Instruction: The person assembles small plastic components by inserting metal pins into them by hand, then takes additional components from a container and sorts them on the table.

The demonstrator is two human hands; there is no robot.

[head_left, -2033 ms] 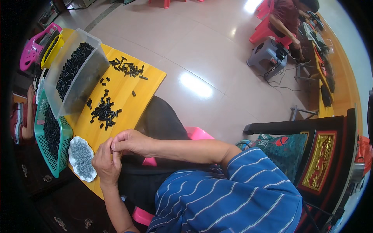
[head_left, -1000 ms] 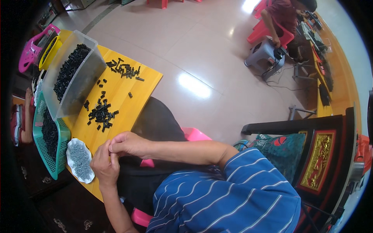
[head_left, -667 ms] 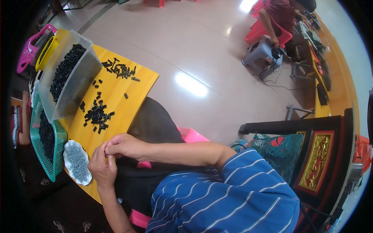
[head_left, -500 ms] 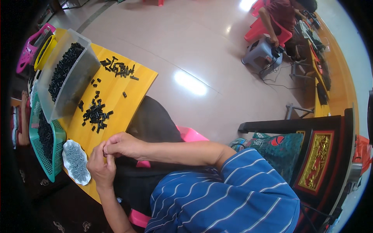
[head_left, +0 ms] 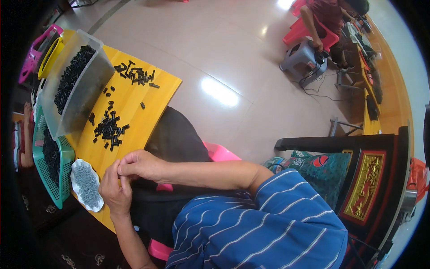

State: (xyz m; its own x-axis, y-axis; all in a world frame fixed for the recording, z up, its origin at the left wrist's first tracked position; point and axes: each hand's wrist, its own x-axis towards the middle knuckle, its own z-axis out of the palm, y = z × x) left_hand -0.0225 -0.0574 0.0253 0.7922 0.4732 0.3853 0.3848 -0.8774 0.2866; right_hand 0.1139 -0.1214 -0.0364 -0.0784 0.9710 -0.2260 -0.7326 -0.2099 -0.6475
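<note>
My left hand [head_left: 115, 192] and my right hand [head_left: 140, 167] meet fingertip to fingertip over the near edge of the yellow table [head_left: 134, 105]. Both are closed in a pinch, and whatever lies between the fingers is hidden. Close beside my left hand stands a white scalloped dish [head_left: 75, 175] of small silvery screw-like pieces [head_left: 86, 184]. Just beyond my hands lies a loose heap of short black cylindrical parts [head_left: 109, 129]. Farther off is a second heap of longer black parts [head_left: 134, 74], with a few single pieces scattered between.
A clear plastic bin [head_left: 85, 105] full of black parts stands at the table's left. Next to it are a green basket [head_left: 67, 163], a yellow basket [head_left: 50, 58] and a pink basket [head_left: 30, 65]. Far right, another person [head_left: 324, 20] sits by a grey stool [head_left: 304, 60].
My hands stay pinched together in nearly the same place, with only a slight shift of the fingers. The view has moved a little. The heaps look the same.
</note>
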